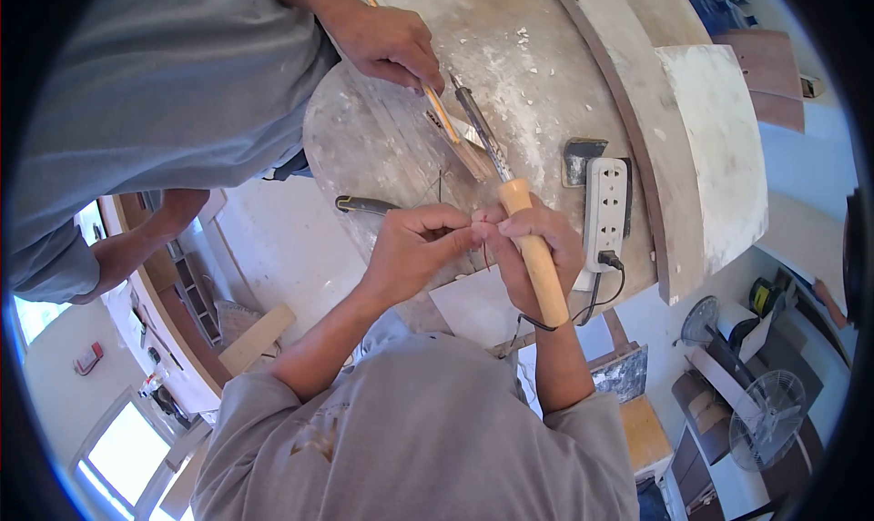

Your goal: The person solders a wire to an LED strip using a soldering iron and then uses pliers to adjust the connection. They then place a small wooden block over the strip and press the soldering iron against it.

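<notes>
In my right hand point(546, 246) is a soldering iron point(537, 257) with a wooden handle, its metal tip pointing up and away over the table. The same hand's fingertips meet those of my left hand point(414, 248), which pinches a thin red wire point(486, 252). Part of the wire dangles below the fingers; the rest is hidden between them. To the left of my hands lies a black-and-yellow tool handle point(364, 204), perhaps a utility knife. Across the table a co-worker's hand point(393, 46) grips a thin yellowish strip point(441, 111) close to the iron's tip.
A white power strip point(604, 207) with a black plug stands right of my hands, beside a dark metal piece point(581, 160). White crumbs dot the worn round table point(364, 125). A curved board point(628, 111) borders its right side. A fan point(767, 419) stands lower right.
</notes>
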### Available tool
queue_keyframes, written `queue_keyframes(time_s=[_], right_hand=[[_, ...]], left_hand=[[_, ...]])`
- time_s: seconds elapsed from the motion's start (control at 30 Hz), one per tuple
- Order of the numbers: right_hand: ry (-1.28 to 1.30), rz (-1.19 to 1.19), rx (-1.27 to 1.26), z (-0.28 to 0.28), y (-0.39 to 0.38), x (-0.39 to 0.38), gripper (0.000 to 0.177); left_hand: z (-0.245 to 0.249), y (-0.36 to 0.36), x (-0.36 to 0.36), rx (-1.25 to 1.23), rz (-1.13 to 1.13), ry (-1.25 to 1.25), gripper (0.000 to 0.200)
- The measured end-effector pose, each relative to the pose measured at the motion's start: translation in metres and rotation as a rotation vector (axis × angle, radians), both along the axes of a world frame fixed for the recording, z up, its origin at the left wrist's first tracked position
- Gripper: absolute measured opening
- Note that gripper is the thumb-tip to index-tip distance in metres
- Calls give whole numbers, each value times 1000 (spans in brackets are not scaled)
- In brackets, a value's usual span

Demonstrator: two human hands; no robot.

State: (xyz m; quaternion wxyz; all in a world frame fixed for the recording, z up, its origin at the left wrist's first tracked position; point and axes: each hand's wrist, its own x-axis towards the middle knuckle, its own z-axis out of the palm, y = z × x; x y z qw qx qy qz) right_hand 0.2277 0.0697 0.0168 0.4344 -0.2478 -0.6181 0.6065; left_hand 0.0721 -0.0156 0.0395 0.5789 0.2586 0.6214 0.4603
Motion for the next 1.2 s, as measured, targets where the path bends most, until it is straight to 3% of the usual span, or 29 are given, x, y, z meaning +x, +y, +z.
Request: queue_keyframes(time_s=[0.07, 0.17, 0.27, 0.37, 0.47, 0.57, 0.77, 0.87, 1.2], right_hand=[[-35, -33, 59, 0, -1, 0, 26], [-31, -78, 161, 7, 7, 6, 24], [-113, 77, 121, 5, 10, 28, 32], [-142, 210, 57, 7, 9, 51, 43], [-129, 203, -93, 25, 8, 65, 36], [-384, 94, -75, 16, -4, 74, 30], [-643, -80, 12, 20, -22, 62, 43], [-727, 5, 226, 15, -16, 63, 45], [-761, 29, 288, 18, -7, 60, 51]], left_hand=[[-2, 0, 6, 65, 48, -54, 14], [-14, -3, 8, -27, 126, 5, 18], [-25, 2, -5, -156, 176, 48, 21], [-25, 12, -10, -126, 185, 55, 22], [-30, 13, -14, -193, 190, 30, 19], [-32, 13, -11, -198, 220, 48, 19], [-33, 16, -5, -156, 327, -70, 22], [-37, 17, -7, -172, 321, -123, 21], [-35, 15, -6, -149, 332, -112, 17]])
